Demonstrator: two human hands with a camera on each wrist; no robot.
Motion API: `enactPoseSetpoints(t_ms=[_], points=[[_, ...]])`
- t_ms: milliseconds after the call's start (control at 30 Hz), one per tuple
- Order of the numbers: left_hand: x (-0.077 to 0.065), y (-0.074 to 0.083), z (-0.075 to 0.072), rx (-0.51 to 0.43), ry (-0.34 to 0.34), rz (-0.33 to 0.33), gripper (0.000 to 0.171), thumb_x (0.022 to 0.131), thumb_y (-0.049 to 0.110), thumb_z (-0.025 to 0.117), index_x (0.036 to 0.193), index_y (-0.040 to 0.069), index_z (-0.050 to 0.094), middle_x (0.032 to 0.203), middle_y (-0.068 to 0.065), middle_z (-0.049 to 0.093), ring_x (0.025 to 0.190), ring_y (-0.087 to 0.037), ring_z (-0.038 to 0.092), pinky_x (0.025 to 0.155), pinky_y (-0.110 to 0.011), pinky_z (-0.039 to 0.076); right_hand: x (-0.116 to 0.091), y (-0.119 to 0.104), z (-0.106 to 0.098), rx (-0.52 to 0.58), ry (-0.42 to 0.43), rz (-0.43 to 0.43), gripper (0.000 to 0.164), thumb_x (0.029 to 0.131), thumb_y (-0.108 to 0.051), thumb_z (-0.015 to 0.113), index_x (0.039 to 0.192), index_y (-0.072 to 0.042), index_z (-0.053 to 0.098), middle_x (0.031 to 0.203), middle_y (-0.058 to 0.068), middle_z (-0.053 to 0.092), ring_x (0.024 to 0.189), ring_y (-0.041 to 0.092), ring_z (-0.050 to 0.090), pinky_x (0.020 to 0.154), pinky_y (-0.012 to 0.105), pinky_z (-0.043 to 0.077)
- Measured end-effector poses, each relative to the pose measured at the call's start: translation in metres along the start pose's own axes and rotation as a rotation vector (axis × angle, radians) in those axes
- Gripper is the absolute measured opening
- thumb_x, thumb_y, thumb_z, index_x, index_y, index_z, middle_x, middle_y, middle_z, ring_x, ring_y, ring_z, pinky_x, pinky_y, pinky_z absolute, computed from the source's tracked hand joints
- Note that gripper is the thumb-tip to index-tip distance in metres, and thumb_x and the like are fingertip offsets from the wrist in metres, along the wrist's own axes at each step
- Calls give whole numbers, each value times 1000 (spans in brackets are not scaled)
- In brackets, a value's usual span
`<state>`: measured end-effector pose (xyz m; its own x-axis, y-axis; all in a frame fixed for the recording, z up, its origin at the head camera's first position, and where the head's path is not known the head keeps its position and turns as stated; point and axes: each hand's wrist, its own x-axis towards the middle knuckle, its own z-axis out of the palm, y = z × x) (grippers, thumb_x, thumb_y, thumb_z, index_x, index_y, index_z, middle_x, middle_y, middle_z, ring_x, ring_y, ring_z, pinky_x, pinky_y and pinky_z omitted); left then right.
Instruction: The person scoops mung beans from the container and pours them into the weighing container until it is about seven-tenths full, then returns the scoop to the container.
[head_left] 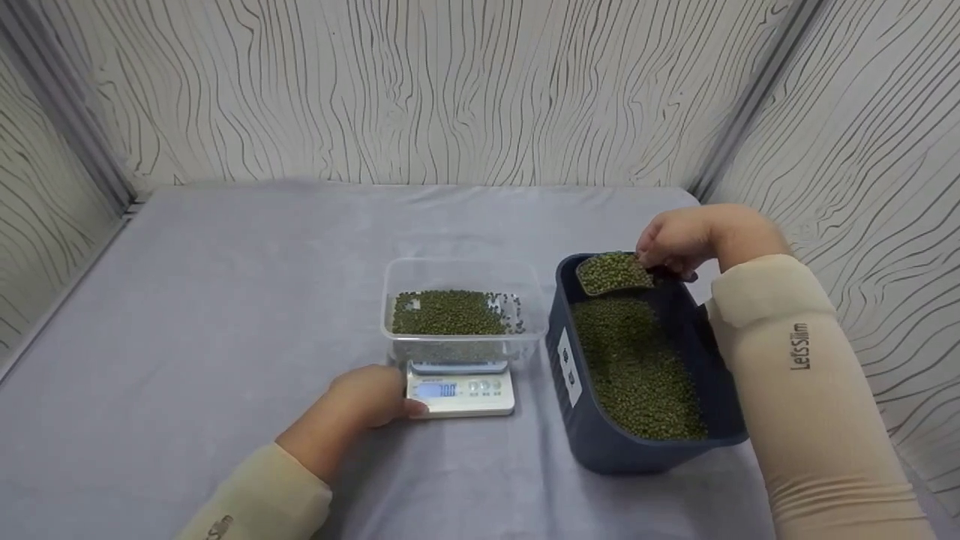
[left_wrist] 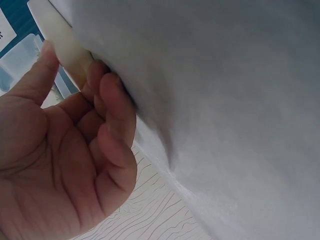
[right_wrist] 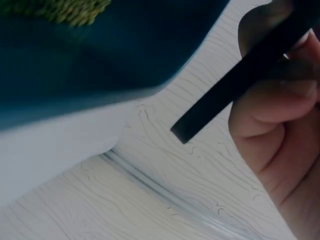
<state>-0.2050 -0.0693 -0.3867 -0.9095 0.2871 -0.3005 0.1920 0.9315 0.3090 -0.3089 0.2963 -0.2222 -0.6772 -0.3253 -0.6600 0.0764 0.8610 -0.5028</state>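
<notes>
My right hand [head_left: 686,234] grips the black handle [right_wrist: 235,80] of a scoop heaped with green mung beans [head_left: 615,271]. It holds the scoop over the far end of a dark blue bin [head_left: 622,454], inside the rim outline. More mung beans [head_left: 645,375] fill part of that bin. With thumb and curled fingers, my left hand [head_left: 364,394] holds the left edge of a white kitchen scale [head_left: 469,405], whose display is lit with digits. On the scale sits a clear plastic container [head_left: 465,349], with mung beans [head_left: 450,311] heaped towards its left side.
A pale cloth [head_left: 225,300] covers the table, slightly wrinkled. The bin stands right of the scale with a narrow gap between. Wood-grain patterned panels [head_left: 390,90] rise behind the table and at both sides, with grey posts [head_left: 765,90] at the corners.
</notes>
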Motion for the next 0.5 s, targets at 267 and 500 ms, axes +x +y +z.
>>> enactPoseSetpoints(t_ms=[267,500], points=[[1,0,0,24,-11,-12,41,78,46,66,74,5,64,83,-13,65,70,-25,53,73,-46,45,19,-27,7,-70,51,-59,35,93,-8,41,58,-14,35,53,-4,30,48,10,28,50,23,29],[1,0,-1,30,1,5,43,78,47,66,73,4,63,82,-14,64,70,-26,54,71,-46,45,35,-47,17,-118,100,-71,32,92,-8,44,61,-14,39,54,-4,34,49,8,31,49,22,31]])
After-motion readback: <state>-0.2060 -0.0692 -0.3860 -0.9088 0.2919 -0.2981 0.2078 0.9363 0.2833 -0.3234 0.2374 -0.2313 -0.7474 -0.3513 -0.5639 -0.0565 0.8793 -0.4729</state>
